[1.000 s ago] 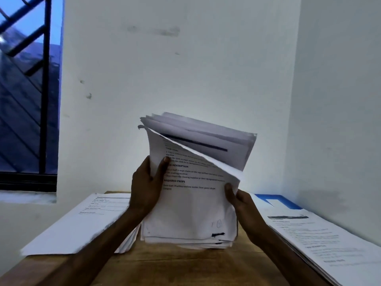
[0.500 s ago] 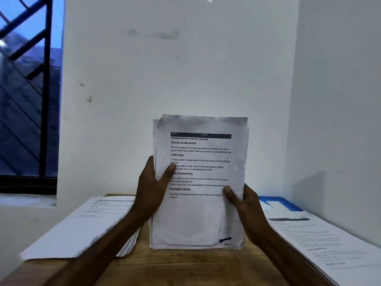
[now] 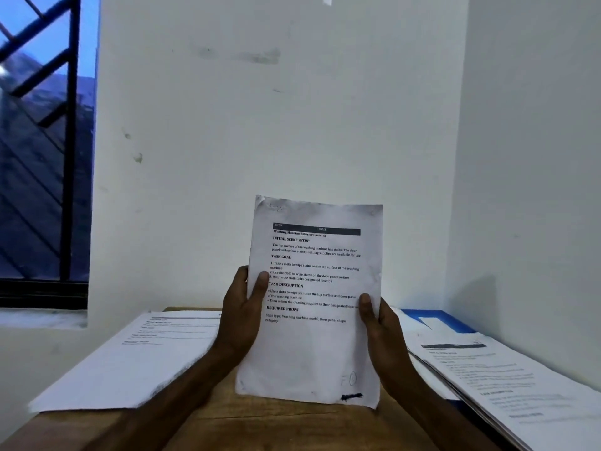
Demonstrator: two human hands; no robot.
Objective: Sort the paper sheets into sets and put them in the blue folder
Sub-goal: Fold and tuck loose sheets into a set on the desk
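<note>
Sorting at the desk: a person is holding a printed sheet (image 3: 312,353) upright over a wooden desk (image 3: 286,424). The left hand (image 3: 242,317) is gripping its left edge and the right hand (image 3: 380,333) its right edge, thumbs on the printed face and the two hands apart. The page, creased and smudged grey along the top, is headed "Washing Machine Exterior Cleaning"; whether more pages are sitting behind it cannot be told from here. A pile of sheets (image 3: 130,359) is lying on the desk to the left. A second pile (image 3: 507,385) to the right is covering most of the blue folder (image 3: 445,320), whose far corner is showing near the wall. The sorting appears to be under way. Doing this step well probably means reading the heading first, matching it to the pile carrying the same title, and laying the page down square, both hands supporting the limp paper.
</note>
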